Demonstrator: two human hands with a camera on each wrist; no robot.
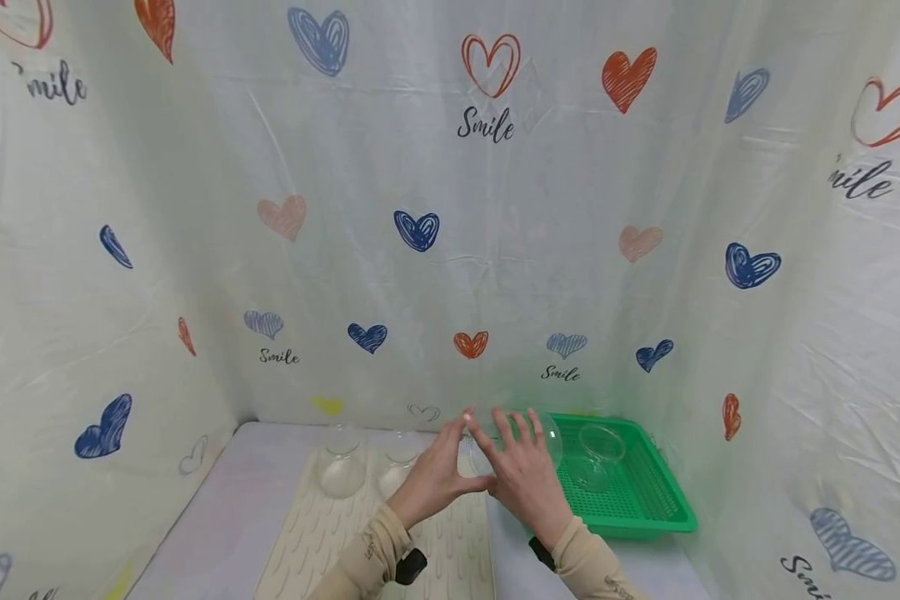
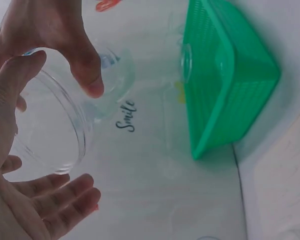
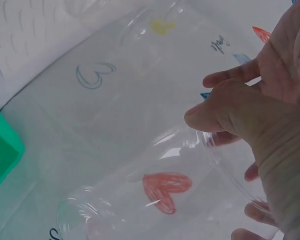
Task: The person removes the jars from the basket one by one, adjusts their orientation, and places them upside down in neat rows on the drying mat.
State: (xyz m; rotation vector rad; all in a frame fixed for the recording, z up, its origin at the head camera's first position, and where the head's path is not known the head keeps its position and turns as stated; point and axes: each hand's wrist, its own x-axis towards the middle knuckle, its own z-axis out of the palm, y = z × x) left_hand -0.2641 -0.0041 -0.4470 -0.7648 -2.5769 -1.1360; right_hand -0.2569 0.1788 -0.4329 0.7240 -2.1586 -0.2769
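In front of me, both hands hold a clear glass jar (image 1: 551, 442) tipped on its side. My right hand (image 1: 528, 479) grips it near the mouth, its thumb (image 2: 87, 72) outside the glass and some fingers visible through it. The left hand (image 1: 435, 471) spans the round rim (image 2: 80, 130), thumb on one side and fairly straight fingers (image 2: 72, 200) on the other. The jar's body (image 3: 160, 195) stretches away from the palms; clear glass makes exact contact hard to see.
At the right stands a green basket (image 1: 630, 531) with another clear glass vessel (image 1: 598, 458) inside. Two clear glass vessels (image 1: 341, 475) stand on a cream textured mat (image 1: 307, 542) to the left. A heart-printed curtain (image 1: 495, 292) surrounds the table.
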